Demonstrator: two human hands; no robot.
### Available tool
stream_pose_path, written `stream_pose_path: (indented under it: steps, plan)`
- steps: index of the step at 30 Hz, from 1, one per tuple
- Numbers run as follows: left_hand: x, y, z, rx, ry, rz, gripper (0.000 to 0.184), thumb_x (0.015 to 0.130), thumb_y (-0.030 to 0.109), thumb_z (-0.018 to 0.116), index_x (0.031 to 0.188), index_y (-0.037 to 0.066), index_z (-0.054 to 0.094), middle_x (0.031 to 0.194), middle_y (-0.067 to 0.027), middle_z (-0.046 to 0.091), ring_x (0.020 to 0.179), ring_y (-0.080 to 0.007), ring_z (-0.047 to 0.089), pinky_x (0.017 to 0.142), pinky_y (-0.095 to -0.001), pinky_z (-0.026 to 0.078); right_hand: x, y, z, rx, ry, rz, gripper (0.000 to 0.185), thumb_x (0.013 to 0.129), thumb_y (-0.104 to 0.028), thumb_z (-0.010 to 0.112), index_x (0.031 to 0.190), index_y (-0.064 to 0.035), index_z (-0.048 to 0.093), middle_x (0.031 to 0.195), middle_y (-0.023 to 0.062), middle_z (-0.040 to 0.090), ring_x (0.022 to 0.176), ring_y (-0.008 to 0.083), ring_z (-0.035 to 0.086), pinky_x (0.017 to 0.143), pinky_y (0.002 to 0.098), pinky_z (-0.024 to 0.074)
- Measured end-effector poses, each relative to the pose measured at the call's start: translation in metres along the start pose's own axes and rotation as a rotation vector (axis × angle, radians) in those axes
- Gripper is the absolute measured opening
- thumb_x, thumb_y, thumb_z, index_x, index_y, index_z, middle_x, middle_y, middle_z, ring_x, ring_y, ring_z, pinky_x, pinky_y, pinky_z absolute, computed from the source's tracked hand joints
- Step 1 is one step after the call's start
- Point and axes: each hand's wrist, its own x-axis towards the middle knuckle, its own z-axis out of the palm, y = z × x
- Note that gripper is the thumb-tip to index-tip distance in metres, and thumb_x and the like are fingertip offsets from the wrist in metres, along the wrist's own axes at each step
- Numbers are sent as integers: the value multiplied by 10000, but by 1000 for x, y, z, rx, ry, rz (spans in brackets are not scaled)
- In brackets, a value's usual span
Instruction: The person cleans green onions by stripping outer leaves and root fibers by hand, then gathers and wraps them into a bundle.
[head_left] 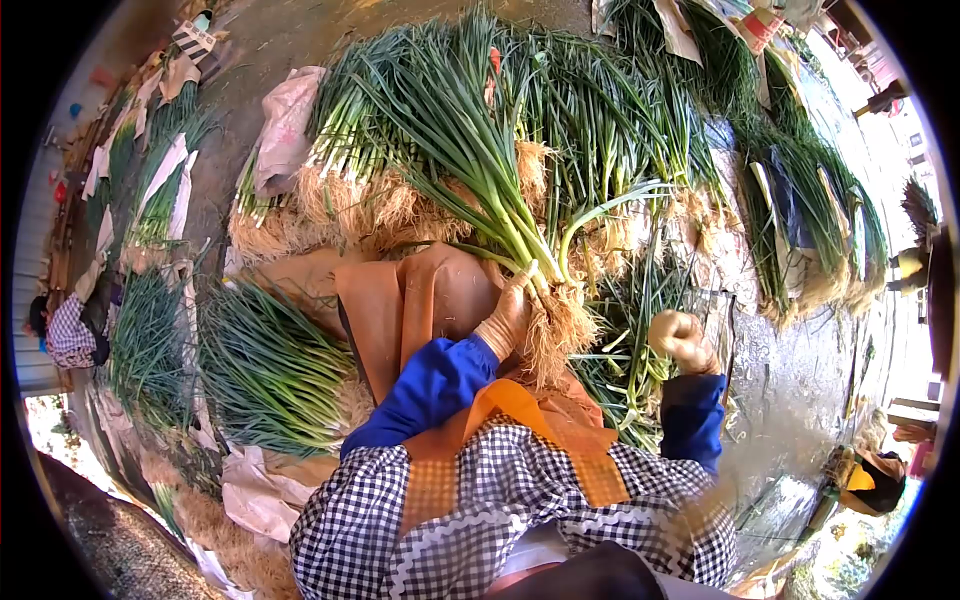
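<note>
My left hand (508,318) is wrapped round a bunch of green onions (517,222) just above its roots. The long dark leaves point up and away from me, over the apron-covered knee. Pale stringy roots (557,335) hang below the grip, and one stalk bends off to the right. To the right of the bunch, my right hand (683,340) is raised and curled like a fist, slightly blurred. Whether anything is inside its fingers is hidden. Loose onion leaves and stalks (645,375) lie just left of it.
A thick row of green onions (620,110) lies ahead, roots toward me. Another pile (275,360) sits at the left, with tan sacking (262,490) below it. Further bundles (815,200) lie at the right beside a wet-looking floor (785,375). Another person (72,330) is at the far left.
</note>
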Motion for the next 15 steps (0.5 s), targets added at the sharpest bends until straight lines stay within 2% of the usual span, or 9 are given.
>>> stream_pose_path:
  steps: [1, 2, 3, 5, 7, 11, 12, 13, 15]
  plan:
    - [-4, 0, 7, 91, 57, 85, 455, 770, 361, 645, 1102, 67, 540, 1005, -79, 575, 901, -230, 543, 826, -359, 447, -3, -4, -3, -354, 209, 190, 213, 798, -262, 613, 839, -52, 617, 754, 65, 613, 703, 205, 589, 645, 324, 486]
    - [-10, -2, 14, 86, 53, 79, 455, 770, 361, 645, 1102, 67, 540, 1005, -79, 575, 901, -230, 543, 826, -359, 447, -6, 21, -9, -1125, 369, 216, 230, 789, -260, 630, 937, -85, 644, 784, 79, 638, 711, 197, 614, 666, 338, 500]
    - [-18, -1, 23, 45, 1, 17, 476, 767, 381, 642, 1112, 69, 538, 1024, -92, 570, 911, -240, 542, 828, -372, 449, 19, 10, 4, -1479, 375, 366, 240, 780, -235, 643, 994, -125, 648, 859, 90, 649, 774, 200, 630, 708, 319, 509]
    - [-28, 5, 45, 0, -63, -34, 498, 763, 401, 639, 1121, 72, 535, 1043, -104, 565, 921, -250, 542, 829, -384, 451, 63, 18, 37, -904, 424, -45, 288, 739, -175, 664, 1023, -133, 642, 860, 74, 641, 761, 223, 618, 694, 297, 514]
    - [-46, 10, 60, -20, -51, -113, 396, 847, 339, 564, 1137, 75, 507, 1004, -125, 593, 862, -250, 592, 779, -385, 505, 98, 9, 53, -1142, 181, -313, 264, 758, -176, 632, 1020, -142, 630, 885, 87, 624, 765, 232, 601, 652, 330, 502]
    - [-42, 12, 55, 73, -33, -53, 309, 841, 258, 552, 1045, 26, 553, 894, -108, 625, 797, -236, 608, 739, -341, 515, 118, -1, 70, -1363, -131, -27, 176, 817, -213, 540, 947, -126, 621, 826, 91, 598, 749, 243, 588, 635, 349, 473]
    - [-72, 27, 81, 96, -162, -204, 262, 820, 176, 554, 987, -24, 561, 886, -120, 633, 790, -232, 617, 729, -326, 518, 112, 12, 64, -1171, -123, -172, 174, 846, -215, 504, 911, -88, 603, 799, 101, 587, 722, 236, 577, 653, 342, 464]
    - [-61, 23, 67, 94, -163, -201, 262, 820, 176, 554, 987, -24, 561, 886, -120, 633, 790, -232, 617, 729, -326, 518, 100, 7, 63, -1173, -126, -173, 174, 846, -215, 504, 911, -88, 603, 799, 101, 587, 722, 236, 577, 653, 342, 464]
    - [-28, 10, 32, 40, -92, -139, 259, 797, 126, 558, 1013, -17, 564, 832, -121, 619, 751, -213, 605, 690, -325, 524, 71, -5, 56, -825, -236, 45, 193, 868, -225, 473, 902, -79, 594, 792, 87, 588, 710, 212, 573, 662, 347, 461]
